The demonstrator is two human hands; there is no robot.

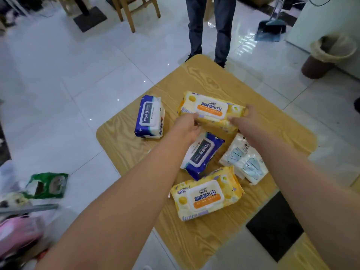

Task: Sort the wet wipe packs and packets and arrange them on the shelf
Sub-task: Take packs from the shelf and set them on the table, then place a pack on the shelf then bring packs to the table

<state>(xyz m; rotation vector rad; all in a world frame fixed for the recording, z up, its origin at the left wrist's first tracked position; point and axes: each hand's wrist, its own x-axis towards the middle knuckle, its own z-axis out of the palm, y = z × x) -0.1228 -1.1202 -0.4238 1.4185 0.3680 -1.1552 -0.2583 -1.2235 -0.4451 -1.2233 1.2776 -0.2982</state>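
Fingers of the left hand [186,125] and right hand [246,121] curl round the short ends of a yellow soft-plastic wet wipe pack [212,111] with a white flip lid and an orange band, over the far half of the wood-grain table [214,78]. Lifted or resting, I cannot tell. The hands cover its near corners, and its small print is too blurred to read.

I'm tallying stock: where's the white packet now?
Head view: the white packet lies on the table's right side, beside the nearer blue pack, beyond the nearer yellow pack.
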